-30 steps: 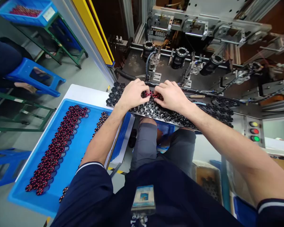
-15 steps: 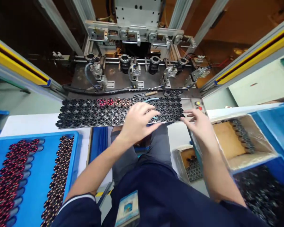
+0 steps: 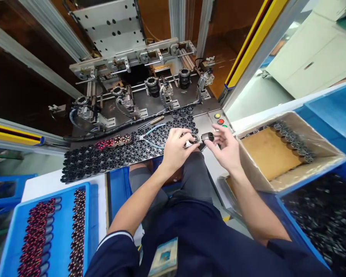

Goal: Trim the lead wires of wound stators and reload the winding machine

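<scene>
Steel machine counter [image 3: 216, 120] carries a packed bobbin tray [image 3: 83, 175], where the left hand [image 3: 175, 150] closes its fingers on one bobbin [image 3: 195, 139] and the right hand [image 3: 225, 148] pinches a black bobbin [image 3: 207, 137].

A steel bench [image 3: 203, 120] carries rows of black bobbins [image 3: 103, 159], blue-handled pliers [image 3: 154, 129] and a screwdriver [image 3: 152, 121]; a blue tray [image 3: 88, 227] sits on a white bench [image 3: 31, 194].

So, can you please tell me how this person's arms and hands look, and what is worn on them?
The left hand and right hand are bare, with no gloves, and the forearms are bare too. The left sleeve is dark navy with a white stripe around its cuff. The right sleeve is the same dark navy.
</scene>
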Motion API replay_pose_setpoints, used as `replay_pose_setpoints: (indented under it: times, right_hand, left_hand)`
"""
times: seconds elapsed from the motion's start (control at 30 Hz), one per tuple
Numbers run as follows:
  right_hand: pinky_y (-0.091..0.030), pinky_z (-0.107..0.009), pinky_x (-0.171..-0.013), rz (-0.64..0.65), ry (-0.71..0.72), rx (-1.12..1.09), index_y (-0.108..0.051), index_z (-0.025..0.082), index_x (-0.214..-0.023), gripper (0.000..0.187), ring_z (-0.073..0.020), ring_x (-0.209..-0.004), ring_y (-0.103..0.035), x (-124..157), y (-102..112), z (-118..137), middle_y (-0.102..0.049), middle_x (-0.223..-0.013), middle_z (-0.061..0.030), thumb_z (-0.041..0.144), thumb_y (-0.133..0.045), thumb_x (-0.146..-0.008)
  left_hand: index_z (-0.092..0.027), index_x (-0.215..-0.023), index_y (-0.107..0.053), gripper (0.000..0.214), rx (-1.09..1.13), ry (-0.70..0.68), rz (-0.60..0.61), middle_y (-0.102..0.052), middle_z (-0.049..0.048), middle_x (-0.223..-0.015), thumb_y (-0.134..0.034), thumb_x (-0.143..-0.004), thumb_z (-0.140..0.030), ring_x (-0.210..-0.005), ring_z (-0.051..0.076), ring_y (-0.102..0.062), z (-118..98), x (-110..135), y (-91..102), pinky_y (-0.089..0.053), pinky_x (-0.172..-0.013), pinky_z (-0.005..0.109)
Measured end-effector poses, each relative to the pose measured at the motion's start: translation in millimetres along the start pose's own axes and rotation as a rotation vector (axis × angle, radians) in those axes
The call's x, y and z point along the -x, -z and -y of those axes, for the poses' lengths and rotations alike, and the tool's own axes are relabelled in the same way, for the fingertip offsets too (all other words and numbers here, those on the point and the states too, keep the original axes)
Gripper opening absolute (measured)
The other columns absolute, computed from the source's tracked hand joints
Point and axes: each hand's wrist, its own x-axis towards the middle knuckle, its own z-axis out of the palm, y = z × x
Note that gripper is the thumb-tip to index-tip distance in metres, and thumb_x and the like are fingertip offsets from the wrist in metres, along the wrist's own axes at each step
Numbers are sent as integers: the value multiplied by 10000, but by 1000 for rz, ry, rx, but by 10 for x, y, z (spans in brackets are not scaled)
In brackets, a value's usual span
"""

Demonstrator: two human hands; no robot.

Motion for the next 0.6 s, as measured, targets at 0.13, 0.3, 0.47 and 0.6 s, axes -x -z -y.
replay_pose_setpoints:
  times: [0.13, 0.3, 0.47, 0.6]
  right_hand:
    - [-818, -466, -775, -16, 55, -250, -841, 380, -1504, 575, -283, -944, -895, 189, 171, 512, -922, -1343, -80, 648, -991, -1018]
    - [-861, -442, -795, 88, 152, -526, -901, 482, -1428, 483, -301, -1101, -953, 196, 173, 1052, -948, -1402, -26, 444, -1082, -981]
    - [-872, -527, -958, 141, 227, -622, -922, 528, -1390, 384, -328, -1244, -935, 177, 16, 1162, -925, -1481, -15, 410, -1042, -1045]
    - [-853, -537, -938, 160, 137, -614, -877, 575, -1489, 455, -336, -1220, -927, 208, -95, 1176, -914, -1533, 0, 444, -1012, -1075]
  left_hand:
    - [-345, -1479, -613, 407, 343, 6, -85, -879, 89, -1393, -835, -1225, -571, -949, 204, -892, -430, 95, 225, -769, -812, 348]
    - [-418, -1586, -836, 522, 723, -49, -88, -890, 59, -1474, -1030, -1102, -390, -941, 184, -912, -853, 126, 526, -799, -752, 264]
    - [-438, -1478, -903, 427, 765, -19, -126, -899, 23, -1506, -1053, -1086, -360, -1271, 251, -945, -953, 229, 727, -852, -937, 305]
    - [-466, -1494, -887, 417, 776, 24, -134, -910, -9, -1532, -1026, -1116, -360, -1055, 203, -958, -919, 363, 863, -836, -818, 281]
